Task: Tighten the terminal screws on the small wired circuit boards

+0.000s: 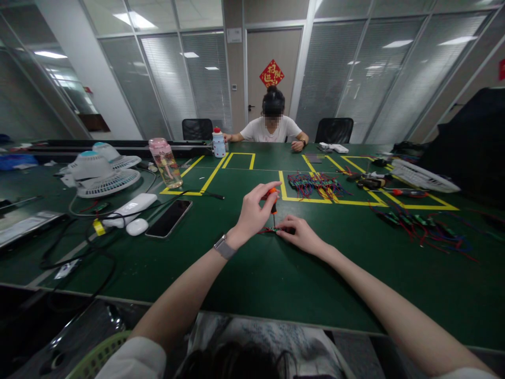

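From the head camera, I look down on two bare hands at work over a green surface (236, 284), the screwdriver (274, 207) standing nearly upright between them. The left hand (252, 209), a watch (224, 247) on its wrist, has its grip closed on the orange-and-black handle, fingers curled about the top. The shaft points down to a small circuit board (272, 230) with red wires, lying on the surface directly below the screwdriver. The right hand (300, 235), low and to the right of the screwdriver, has its grip together on the board's right end, fingertips close beside the shaft.

Left of the screwdriver I see a dark-screened phone (169, 218), with a rounded white case (137, 227) beyond it on that side. Farther to the screwdriver's left, past the phone, a pink-lidded bottle (165, 164) stands near two white fans (107, 176). Beyond the screwdriver and to its right, a pile of wired boards (317, 185) lies within yellow tape lines (298, 199); a second wired heap (420, 225) lies well to its right. On the far side from the screwdriver, a co-worker in a white top (272, 130) sits with one hand at a red-capped bottle (219, 144).
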A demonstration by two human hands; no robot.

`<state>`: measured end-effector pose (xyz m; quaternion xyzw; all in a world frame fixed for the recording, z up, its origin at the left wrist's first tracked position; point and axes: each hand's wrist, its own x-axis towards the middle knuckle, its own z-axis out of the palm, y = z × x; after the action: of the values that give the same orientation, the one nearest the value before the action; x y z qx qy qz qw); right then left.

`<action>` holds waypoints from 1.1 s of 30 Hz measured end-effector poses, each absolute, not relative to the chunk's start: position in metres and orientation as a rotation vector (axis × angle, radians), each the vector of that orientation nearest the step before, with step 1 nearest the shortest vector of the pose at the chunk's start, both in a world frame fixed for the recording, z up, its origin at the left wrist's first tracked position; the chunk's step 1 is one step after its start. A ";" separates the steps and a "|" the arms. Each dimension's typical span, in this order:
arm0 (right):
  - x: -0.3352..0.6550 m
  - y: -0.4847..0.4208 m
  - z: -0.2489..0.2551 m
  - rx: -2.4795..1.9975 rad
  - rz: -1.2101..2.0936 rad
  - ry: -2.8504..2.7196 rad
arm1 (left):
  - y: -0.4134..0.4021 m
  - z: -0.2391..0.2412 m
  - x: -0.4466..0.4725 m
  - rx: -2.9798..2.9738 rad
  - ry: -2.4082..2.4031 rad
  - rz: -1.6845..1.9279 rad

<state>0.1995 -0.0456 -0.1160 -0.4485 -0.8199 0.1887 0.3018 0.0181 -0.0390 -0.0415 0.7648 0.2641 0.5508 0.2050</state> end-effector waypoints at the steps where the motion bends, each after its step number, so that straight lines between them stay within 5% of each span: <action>1: 0.200 -0.046 -0.116 -1.188 0.501 -2.174 | -0.039 -0.041 0.018 2.145 0.749 1.551; 33: 0.200 -0.046 -0.115 -1.180 0.490 -2.184 | -0.039 -0.042 0.017 2.142 0.681 1.529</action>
<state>0.1997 -0.0465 -0.1150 -0.4449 -0.8231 0.1847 0.3007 0.0168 -0.0387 -0.0420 0.7705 0.2450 0.5498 0.2100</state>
